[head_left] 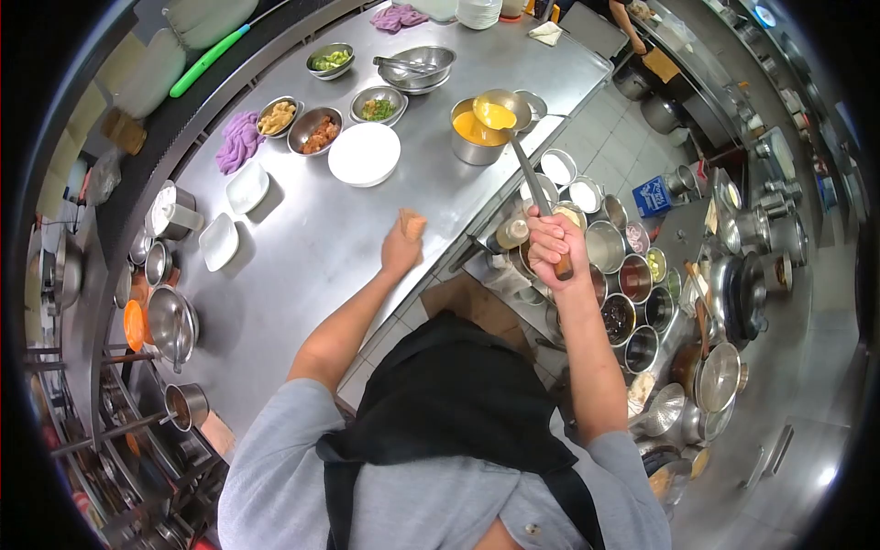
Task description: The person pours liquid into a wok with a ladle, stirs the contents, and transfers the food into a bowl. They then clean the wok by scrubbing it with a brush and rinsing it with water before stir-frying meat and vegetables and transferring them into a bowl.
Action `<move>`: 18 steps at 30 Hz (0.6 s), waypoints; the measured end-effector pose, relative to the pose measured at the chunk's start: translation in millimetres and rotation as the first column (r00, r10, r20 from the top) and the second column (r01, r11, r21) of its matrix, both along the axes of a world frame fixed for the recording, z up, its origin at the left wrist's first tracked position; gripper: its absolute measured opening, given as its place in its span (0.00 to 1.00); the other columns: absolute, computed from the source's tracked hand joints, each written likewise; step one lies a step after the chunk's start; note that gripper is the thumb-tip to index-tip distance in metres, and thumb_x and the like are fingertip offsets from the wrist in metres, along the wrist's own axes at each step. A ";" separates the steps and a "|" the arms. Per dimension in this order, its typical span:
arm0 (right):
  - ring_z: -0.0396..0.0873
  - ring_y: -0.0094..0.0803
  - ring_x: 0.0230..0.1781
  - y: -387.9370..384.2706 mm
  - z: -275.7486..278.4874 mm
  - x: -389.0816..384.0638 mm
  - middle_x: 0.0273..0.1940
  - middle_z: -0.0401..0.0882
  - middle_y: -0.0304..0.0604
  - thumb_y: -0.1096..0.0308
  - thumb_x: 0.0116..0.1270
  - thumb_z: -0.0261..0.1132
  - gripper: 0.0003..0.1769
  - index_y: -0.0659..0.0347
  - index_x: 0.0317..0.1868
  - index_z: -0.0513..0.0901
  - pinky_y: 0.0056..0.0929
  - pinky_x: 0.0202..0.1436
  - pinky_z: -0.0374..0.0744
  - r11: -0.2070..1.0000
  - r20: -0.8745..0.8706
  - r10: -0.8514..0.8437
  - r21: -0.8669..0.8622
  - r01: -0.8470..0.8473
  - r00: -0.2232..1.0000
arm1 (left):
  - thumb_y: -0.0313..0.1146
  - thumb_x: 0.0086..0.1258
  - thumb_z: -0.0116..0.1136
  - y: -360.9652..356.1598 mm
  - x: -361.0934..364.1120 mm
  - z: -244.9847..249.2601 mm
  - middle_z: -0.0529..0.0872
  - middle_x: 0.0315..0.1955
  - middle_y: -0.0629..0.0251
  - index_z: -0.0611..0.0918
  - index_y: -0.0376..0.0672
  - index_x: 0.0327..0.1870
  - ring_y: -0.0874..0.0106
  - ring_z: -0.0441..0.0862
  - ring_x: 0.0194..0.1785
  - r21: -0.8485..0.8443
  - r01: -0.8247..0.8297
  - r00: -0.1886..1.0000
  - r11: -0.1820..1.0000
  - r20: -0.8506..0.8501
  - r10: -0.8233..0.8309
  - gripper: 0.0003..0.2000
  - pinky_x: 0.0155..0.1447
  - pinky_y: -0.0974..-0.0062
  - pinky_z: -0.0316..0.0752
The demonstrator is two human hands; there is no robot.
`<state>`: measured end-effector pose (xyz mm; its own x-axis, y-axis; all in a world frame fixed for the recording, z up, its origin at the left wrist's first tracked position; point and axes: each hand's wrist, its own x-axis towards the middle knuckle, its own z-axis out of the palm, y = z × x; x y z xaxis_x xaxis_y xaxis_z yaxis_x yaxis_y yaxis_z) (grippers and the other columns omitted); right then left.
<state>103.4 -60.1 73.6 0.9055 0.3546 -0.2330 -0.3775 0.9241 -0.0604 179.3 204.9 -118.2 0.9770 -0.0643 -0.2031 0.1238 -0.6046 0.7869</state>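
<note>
My right hand (556, 246) is closed round the wooden handle of a long ladle (529, 171). The ladle's bowl is tilted over a metal pot (477, 151) of orange-yellow liquid, with some of that liquid in it. My left hand (401, 247) rests by the near edge of the steel table (316, 261), its fingers round a small orange-brown piece that I cannot make out. Beyond that hand is a white plate (365, 154), beside bowls of reddish meat (314, 131) and chopped greens (377, 105).
Two white dishes (219, 242) and a purple cloth (239, 142) lie on the left. Metal containers of ingredients (634, 278) crowd the right, near a blue box (652, 196). At the back right another person's arm (627, 26) reaches over a stove area.
</note>
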 end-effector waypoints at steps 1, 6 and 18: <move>0.62 0.16 0.11 0.7 3.0 -1.3 0.20 0.64 0.28 0.75 0.68 0.47 0.09 0.67 0.44 0.73 0.19 0.13 0.69 1.000 0.004 -0.005 0.002 0.005 1.000 | 0.32 0.58 0.59 5.1 7.9 6.2 0.82 0.50 0.50 0.74 0.40 0.57 0.52 0.78 0.56 0.002 0.005 1.000 1.000 0.004 -0.005 0.23 0.56 0.59 0.74; 0.62 0.15 0.10 6.5 11.0 -10.7 0.20 0.64 0.28 0.76 0.68 0.47 0.09 0.66 0.44 0.73 0.18 0.13 0.69 1.000 0.027 -0.001 -0.019 0.002 1.000 | 0.31 0.60 0.62 42.2 74.4 23.8 0.78 0.51 0.50 0.75 0.40 0.51 0.52 0.73 0.57 0.277 -0.250 0.703 0.928 0.711 -0.022 0.18 0.55 0.56 0.73; 0.61 0.14 0.09 14.3 -8.8 -56.2 0.18 0.63 0.26 0.75 0.68 0.48 0.10 0.61 0.44 0.76 0.17 0.12 0.67 0.993 -0.068 0.100 -0.055 -0.103 0.993 | 0.27 0.58 0.61 51.4 55.9 25.8 0.81 0.47 0.54 0.75 0.39 0.52 0.58 0.76 0.57 0.273 -0.227 0.682 0.935 0.730 -0.048 0.19 0.56 0.62 0.75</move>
